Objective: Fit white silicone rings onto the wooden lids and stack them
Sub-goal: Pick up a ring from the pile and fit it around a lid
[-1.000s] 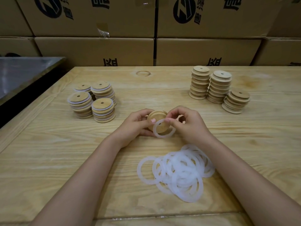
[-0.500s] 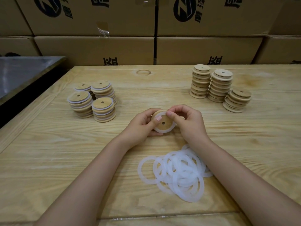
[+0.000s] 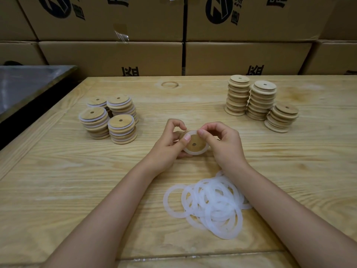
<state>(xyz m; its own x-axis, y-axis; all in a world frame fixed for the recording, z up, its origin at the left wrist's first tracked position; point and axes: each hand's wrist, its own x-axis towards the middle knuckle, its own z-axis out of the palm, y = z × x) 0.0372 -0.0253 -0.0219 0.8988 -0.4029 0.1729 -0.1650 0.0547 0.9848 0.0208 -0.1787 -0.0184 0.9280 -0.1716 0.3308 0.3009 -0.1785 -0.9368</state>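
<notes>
A round wooden lid (image 3: pixel 195 142) with a small centre hole is held tilted above the table's middle, a white silicone ring (image 3: pixel 195 152) seated around it. My left hand (image 3: pixel 167 146) grips the lid from the left, thumb on its face. My right hand (image 3: pixel 222 144) pinches the ring at the lid's upper right edge. A pile of several loose white rings (image 3: pixel 210 204) lies in front of me. Several stacks of ringed lids (image 3: pixel 109 120) stand at the left. Three stacks of bare lids (image 3: pixel 258 102) stand at the right.
The work goes on over a pale wooden table (image 3: pixel 58 180). Cardboard boxes (image 3: pixel 116 55) form a wall along its far edge. A dark metal surface (image 3: pixel 25 88) borders the table at the far left.
The ring hung loose in front of the lid a second ago; now it sits around the lid. Both hands have shifted slightly as they press it on.
</notes>
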